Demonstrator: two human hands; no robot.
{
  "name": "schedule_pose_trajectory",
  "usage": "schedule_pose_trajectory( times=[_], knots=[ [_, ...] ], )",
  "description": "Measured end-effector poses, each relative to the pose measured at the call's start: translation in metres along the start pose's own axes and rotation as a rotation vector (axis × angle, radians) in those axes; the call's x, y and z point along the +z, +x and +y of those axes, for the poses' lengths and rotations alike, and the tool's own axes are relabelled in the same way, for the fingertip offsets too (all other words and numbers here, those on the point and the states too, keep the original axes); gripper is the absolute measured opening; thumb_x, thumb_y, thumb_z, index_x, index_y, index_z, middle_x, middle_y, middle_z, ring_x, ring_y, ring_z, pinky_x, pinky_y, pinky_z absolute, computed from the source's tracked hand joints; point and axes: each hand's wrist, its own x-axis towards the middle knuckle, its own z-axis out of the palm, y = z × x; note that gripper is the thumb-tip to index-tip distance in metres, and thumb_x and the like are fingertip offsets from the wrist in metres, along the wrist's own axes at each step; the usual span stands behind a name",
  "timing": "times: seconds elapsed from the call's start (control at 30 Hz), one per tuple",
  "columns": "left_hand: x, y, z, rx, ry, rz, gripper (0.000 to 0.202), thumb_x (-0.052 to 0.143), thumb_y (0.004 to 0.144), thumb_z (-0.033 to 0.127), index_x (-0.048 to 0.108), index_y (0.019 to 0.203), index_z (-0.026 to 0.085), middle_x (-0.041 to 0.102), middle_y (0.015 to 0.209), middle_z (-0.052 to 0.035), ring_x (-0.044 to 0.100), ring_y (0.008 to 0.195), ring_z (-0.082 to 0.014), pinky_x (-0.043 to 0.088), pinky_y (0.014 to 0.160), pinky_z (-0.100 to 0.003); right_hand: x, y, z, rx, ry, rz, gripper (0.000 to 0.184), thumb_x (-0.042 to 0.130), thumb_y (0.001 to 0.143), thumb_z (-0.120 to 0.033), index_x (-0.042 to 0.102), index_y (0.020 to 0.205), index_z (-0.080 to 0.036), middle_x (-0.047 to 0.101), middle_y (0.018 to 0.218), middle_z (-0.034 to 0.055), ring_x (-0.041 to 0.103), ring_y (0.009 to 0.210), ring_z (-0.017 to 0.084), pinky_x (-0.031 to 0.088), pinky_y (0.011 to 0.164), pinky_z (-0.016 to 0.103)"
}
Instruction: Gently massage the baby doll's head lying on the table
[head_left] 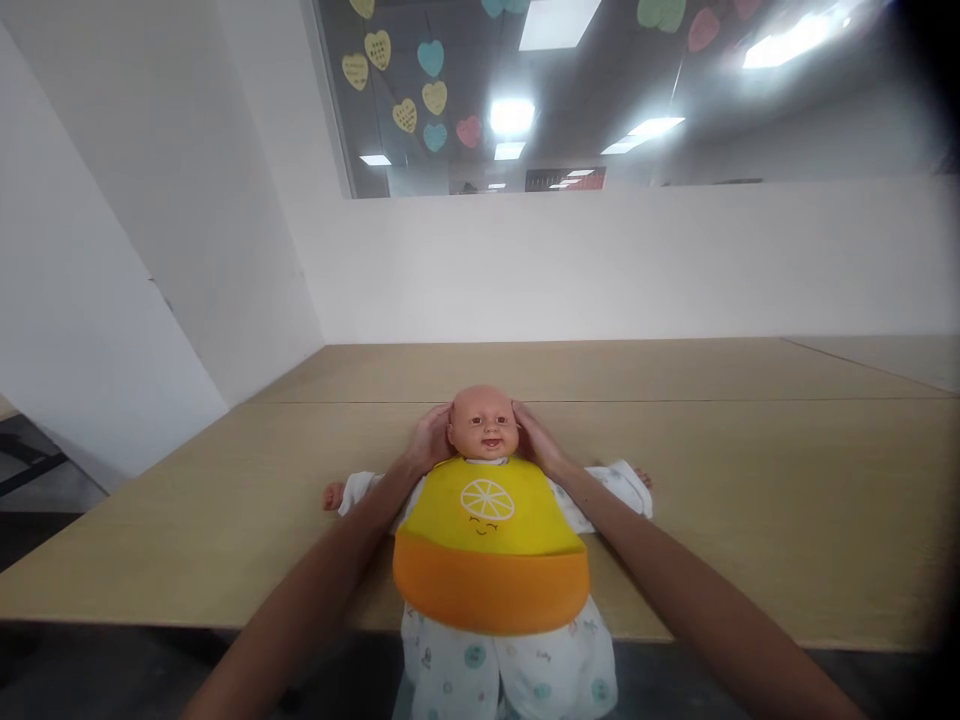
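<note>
A bald baby doll (484, 420) lies face up on the table, its head away from me and its arms spread. On its chest lies a yellow bib (435, 500) with a white citrus slice, a smiling face and an orange pocket along the bottom. My left hand (430, 438) is against the left side of the doll's head and neck, fingers curling behind. My right hand (536, 442) mirrors it on the other side. The head and bib hide my fingertips and whatever they grip behind the neck.
The wooden table (750, 480) runs back to a white wall (645, 265) below a large window with heart-shaped notes. A white panel (90, 270) slants along the left. The doll's patterned white trousers (450, 670) hang over the table's front edge.
</note>
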Motion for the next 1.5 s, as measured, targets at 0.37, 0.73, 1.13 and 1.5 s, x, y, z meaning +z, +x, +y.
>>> schedule_pose_trajectory(
  times=[0.37,0.73,1.13,1.5],
  knots=[
    [0.012,-0.007,0.002,-0.008,0.019,0.003,0.042,0.068,0.087,0.041,0.075,0.119,0.015,0.075,0.123,-0.0124,0.058,0.136,-0.0311,0.032,0.126,-0.043,0.004,-0.001,-0.003,-0.004,0.028,0.035,0.052,0.078,0.077,-0.067,0.071,0.109,-0.027,0.068,0.130,0.0031,0.060,0.128,0.025,0.050,0.110,0.040],
    [0.018,-0.006,-0.003,-0.133,-0.068,-0.102,0.062,0.056,0.095,0.049,0.061,0.141,0.007,0.071,0.131,-0.0175,0.060,0.134,-0.0335,0.034,0.124,-0.047,0.003,-0.007,-0.004,0.074,0.043,-0.076,0.057,0.085,0.079,-0.049,0.065,0.126,-0.024,0.065,0.136,0.0081,0.062,0.127,0.028,0.053,0.109,0.042],
    [0.021,-0.010,-0.003,-0.111,-0.004,0.005,0.060,0.065,0.091,0.052,0.068,0.133,0.009,0.069,0.135,-0.0181,0.062,0.131,-0.0332,0.038,0.122,-0.044,0.000,-0.002,-0.003,0.194,0.187,-0.128,0.050,0.068,0.095,-0.044,0.059,0.138,-0.022,0.066,0.136,0.0089,0.063,0.127,0.023,0.050,0.114,0.039],
    [0.010,0.000,-0.012,-0.010,-0.090,0.157,0.051,0.071,0.087,0.042,0.068,0.130,0.015,0.065,0.142,-0.0131,0.047,0.147,-0.0301,0.034,0.127,-0.040,-0.006,-0.001,0.002,0.230,0.130,-0.205,0.062,0.067,0.093,-0.056,0.059,0.141,-0.019,0.058,0.145,0.0106,0.054,0.139,0.026,0.042,0.122,0.043]
  ],
)
